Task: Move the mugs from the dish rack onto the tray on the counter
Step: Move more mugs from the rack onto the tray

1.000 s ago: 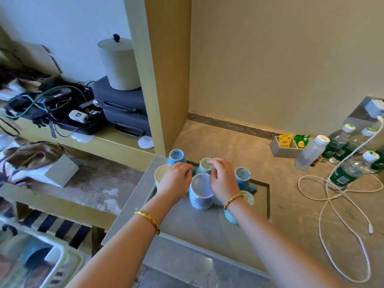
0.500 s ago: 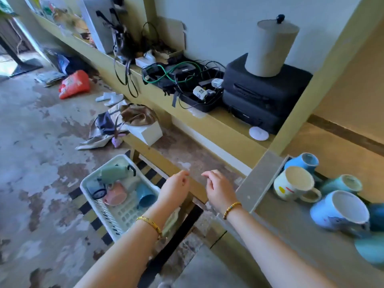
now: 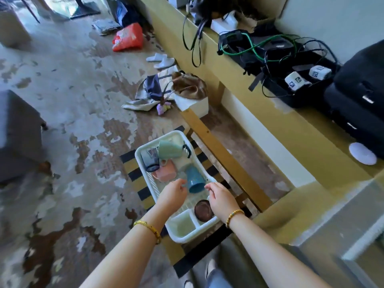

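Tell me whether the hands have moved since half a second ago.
Yes. The left hand and right hand have come down over the dish rack, flanking the blue mug.

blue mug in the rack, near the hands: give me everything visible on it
The blue mug is a plain teal-blue, glossy, ceramic-looking cup lying on its side in the white plastic dish rack, its open mouth turned toward the person. No handle is clearly visible. It sits right of the pink mug and near the rack's right rim. The left hand and right hand flank it with loosely curled fingers; whether either touches it cannot be told.
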`<state>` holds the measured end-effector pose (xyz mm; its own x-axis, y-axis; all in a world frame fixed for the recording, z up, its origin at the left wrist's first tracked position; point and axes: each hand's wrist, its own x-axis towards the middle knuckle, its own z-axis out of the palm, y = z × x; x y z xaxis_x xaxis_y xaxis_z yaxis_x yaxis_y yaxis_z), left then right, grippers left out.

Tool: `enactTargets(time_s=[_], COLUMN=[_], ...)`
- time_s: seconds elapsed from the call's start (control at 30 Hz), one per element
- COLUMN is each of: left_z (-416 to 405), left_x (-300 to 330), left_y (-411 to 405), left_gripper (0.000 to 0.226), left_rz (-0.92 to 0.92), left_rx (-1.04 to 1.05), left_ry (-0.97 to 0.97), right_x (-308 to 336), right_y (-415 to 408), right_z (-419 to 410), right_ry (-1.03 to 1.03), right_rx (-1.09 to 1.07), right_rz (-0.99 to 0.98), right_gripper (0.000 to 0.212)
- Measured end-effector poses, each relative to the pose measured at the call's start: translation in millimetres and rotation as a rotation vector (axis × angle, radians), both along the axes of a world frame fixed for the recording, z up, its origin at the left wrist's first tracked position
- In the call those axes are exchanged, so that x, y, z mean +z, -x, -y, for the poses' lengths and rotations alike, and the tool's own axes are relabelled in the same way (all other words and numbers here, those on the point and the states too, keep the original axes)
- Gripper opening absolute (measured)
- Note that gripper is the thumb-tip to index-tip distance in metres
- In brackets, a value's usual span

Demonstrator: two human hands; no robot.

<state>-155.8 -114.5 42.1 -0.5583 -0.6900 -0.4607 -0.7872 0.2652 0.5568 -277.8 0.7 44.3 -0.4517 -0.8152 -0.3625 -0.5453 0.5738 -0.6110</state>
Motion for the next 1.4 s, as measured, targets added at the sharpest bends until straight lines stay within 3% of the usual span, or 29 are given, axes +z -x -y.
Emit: enactTargets(time_s=[0.23,0.4,0.53,0.73,0.93,1.03,1.2,1.3,1.4], left_z=[34,46,49,54,48,40,44,47,46], left_x=[-41,-85,-119,-165,-183,-179,-158,-138,-111], left_y=[0,4,11,26,40,35,19,10,-2], left_gripper=[0.041,0.040,0.040,0.040,0.044,0.043,0.039,0.039,0.041], left_rz=[0.138,0.183,0.174,0.160,0.140,0.122,0.085,0.043,-0.062], left_rx=[0.031,0.056,0.137,0.234,0.286,0.350,0.513,0.589,0.711], left_ry=[-0.137,-0.228,-0.294,-0.356,-0.463,-0.510,-0.523,-0.482,-0.536], right_x=[-60,-109,-140,-172,-182,-177,-144,-120,-90], right_y=[15,29,36,42,43,42,39,35,23], right_z=[55,76,96,120,128,127,132,122,110], right_ry=[-0.239,-0.397,-0.511,-0.513,-0.536,-0.470,-0.441,-0.382,-0.294], right_rx=[0.152,0.522,0.753,0.926,1.075,1.073,1.013,0.834,0.580], right_rz=[-0.006,-0.446,-0.611,-0.781,-0.963,-0.976,-0.817,-0.649,-0.417], right_gripper=[0.037,0.057,0.070,0.056,0.063,0.058,0.026,0.022,0.031])
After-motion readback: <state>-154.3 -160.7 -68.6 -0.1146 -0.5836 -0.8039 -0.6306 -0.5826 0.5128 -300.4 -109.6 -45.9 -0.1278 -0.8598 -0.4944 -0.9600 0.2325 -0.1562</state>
